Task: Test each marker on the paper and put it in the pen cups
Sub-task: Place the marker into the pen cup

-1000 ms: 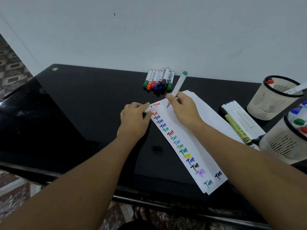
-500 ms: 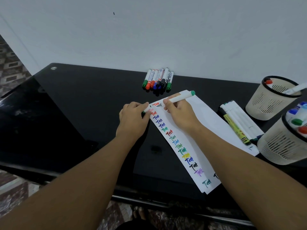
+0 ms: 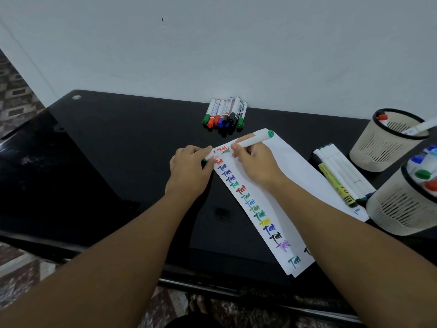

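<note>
On the black glossy table [image 3: 99, 147] against the bare wall, the right hand [image 3: 254, 163] has tipped its pinched green-ended marker [image 3: 254, 140] down onto the paper [image 3: 287, 171] — test stroke beginning — left hand [image 3: 189, 170] gripping the cap [image 3: 208, 157] at the paper's edge.

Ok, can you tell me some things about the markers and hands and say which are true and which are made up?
1. The right hand holds a green-ended marker with its tip on the paper. True.
2. The left hand is lifted high off the table. False: it rests at the paper's left edge, gripping a small white piece, perhaps the cap.
3. A bunch of markers lies by the wall. True.
4. Both pen cups are empty. False: markers stand in both.
5. The paper is blank. False: a column of coloured test words runs down it.
</note>
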